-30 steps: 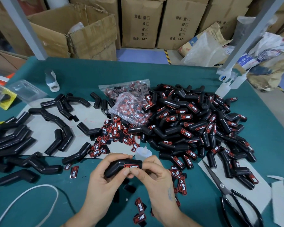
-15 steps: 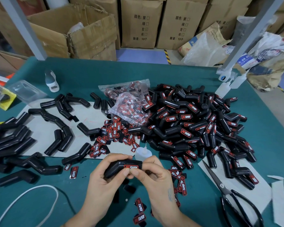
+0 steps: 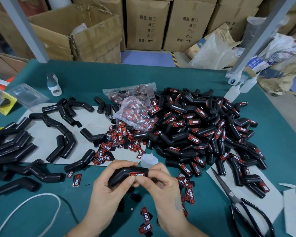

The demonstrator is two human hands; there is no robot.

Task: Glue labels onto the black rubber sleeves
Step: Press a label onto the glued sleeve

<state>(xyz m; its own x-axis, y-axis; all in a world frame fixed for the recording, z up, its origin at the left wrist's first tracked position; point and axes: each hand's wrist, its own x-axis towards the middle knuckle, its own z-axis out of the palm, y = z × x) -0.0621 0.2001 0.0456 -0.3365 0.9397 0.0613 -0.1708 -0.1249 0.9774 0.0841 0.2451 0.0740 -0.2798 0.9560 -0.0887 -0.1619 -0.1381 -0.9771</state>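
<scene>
Above the green table mat (image 3: 212, 211), near edge centre, one bent black rubber sleeve (image 3: 125, 174) is held horizontal by both hands. Left hand (image 3: 106, 190) fingers curled round its bent end; right hand (image 3: 162, 185) fingers curled at the straight end. Both thumbs pressed on the red-and-black rectangular label (image 3: 136, 174) on the sleeve's face. Small translucent plastic glue bottle (image 3: 149, 160) stands just behind. Labelled sleeves piled (image 3: 203, 134) to the right, unlabelled black sleeves (image 3: 12, 147) to the left, loose labels (image 3: 116, 139) between. Black-handled scissors (image 3: 243, 209) lie right
</scene>
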